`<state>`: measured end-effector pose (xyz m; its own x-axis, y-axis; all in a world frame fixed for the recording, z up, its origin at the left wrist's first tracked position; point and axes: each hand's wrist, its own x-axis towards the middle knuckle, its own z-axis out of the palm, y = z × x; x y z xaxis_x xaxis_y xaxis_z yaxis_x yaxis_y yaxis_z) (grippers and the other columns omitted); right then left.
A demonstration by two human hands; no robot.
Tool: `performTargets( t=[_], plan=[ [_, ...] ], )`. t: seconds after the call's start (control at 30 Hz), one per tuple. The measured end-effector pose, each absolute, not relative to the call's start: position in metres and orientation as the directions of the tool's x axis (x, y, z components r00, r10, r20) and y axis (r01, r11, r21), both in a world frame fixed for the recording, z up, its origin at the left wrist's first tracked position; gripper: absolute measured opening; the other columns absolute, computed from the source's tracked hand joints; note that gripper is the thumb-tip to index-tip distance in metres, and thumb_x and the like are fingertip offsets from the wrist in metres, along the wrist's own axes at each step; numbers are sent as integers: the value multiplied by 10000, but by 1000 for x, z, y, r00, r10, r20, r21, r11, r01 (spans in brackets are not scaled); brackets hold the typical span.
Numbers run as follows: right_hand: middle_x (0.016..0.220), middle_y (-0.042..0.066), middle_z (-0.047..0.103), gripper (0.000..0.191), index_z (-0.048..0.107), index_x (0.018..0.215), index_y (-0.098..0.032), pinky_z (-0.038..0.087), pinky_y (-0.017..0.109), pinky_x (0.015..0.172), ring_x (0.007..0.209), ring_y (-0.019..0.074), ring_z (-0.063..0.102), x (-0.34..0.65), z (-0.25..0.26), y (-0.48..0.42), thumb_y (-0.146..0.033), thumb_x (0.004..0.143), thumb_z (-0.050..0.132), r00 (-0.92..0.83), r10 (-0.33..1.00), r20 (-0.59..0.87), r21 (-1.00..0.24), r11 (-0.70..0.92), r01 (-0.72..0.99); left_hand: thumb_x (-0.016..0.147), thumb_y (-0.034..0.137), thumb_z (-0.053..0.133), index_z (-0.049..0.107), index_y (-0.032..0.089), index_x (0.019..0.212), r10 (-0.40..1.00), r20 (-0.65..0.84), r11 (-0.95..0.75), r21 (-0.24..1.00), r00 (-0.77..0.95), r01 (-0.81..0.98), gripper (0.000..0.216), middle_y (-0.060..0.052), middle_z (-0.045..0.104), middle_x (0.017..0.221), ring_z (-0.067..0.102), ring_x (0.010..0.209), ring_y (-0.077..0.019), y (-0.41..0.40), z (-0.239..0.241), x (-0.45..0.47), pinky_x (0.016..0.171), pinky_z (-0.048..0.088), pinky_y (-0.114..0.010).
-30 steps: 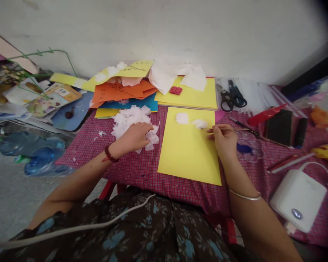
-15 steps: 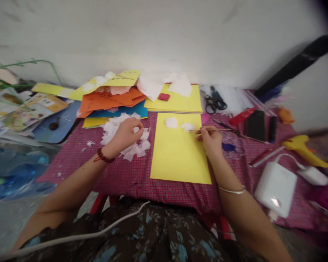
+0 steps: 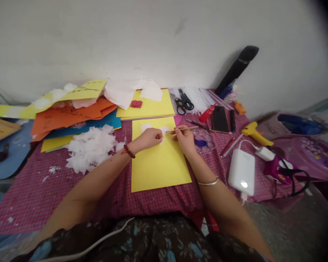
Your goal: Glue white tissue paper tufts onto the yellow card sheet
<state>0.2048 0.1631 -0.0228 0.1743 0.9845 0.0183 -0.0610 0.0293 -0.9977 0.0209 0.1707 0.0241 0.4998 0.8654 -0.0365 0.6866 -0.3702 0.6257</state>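
Observation:
A yellow sheet of paper (image 3: 158,167) lies before me with two white tufts of tissue paper near its top; my left hand partly covers the left tuft (image 3: 146,127). My left hand (image 3: 147,139) is closed in a pinch over the sheet, with a bit of white tissue paper at its fingertips. Between the thumb and fingers of my right hand (image 3: 184,139) is a thin wooden stick (image 3: 190,128), its tip pointing left at the right tuft (image 3: 164,129). Left of the sheet sits a heap of cut white tissue pieces (image 3: 91,147).
Folded coloured papers (image 3: 71,118) are stacked at the back left. Scissors (image 3: 183,102), a red tube (image 3: 207,113), a black phone (image 3: 220,119) and a clear palette with blue (image 3: 200,142) lie to the right. A yellow glue gun (image 3: 255,134) and white power bank (image 3: 242,171) are farther right.
My left hand has moved right from the tissue heap to over the yellow sheet, near the stick's tip. My right hand still holds the stick. The view has turned to the right.

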Motion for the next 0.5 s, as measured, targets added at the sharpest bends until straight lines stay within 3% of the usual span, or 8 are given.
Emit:
performTargets(
  t=[0.1,0.27,0.5],
  plan=[
    [693,-4,699,258,548,836,-217,499,247,462,452,119,595,204,-24,165,-444,748,634,167,986,9,-997,21,-68,756,117,560,641,158,690,871,-8,-373,641,492,671,112,-3,646,695,563,629,-126,175,19,31,586,377,-235],
    [690,-11,694,269,544,835,-222,503,246,462,443,113,586,205,-29,169,-461,748,631,167,986,11,-998,21,-63,744,83,592,627,159,665,915,113,-380,567,387,731,115,-15,639,722,549,671,-142,185,0,44,628,379,-254],
    [635,-25,662,204,548,796,-213,506,214,471,487,102,597,209,-14,154,-411,785,598,276,955,106,-992,121,-38,780,107,588,602,164,693,948,135,-310,600,289,738,105,-7,630,704,538,660,-145,191,-14,48,616,366,-260]
  ],
)
